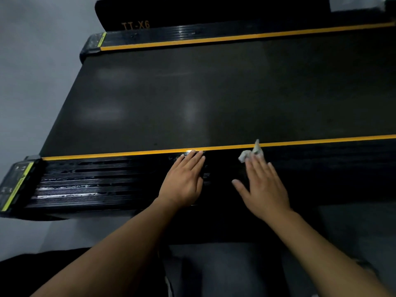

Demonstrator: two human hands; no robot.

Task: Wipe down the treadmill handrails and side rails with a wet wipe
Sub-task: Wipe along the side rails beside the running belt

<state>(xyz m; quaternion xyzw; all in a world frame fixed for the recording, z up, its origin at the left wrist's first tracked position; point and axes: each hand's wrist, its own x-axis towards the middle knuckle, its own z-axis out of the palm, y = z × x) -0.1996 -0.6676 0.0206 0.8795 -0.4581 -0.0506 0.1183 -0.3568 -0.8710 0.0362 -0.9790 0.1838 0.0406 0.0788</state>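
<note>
Here, right hand (264, 186) presses wet wipe (248, 154) near yellow stripe (128, 153).

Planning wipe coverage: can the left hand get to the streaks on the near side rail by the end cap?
Probably yes. The left hand lies flat on that same side rail, with only bare ribbed rail between it and the streaks.

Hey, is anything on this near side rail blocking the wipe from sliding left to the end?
Yes. The left hand lies flat on the side rail, just left of the wipe under the right hand fingertips, directly in that path. Past it, nothing else shows on the rail.
</note>
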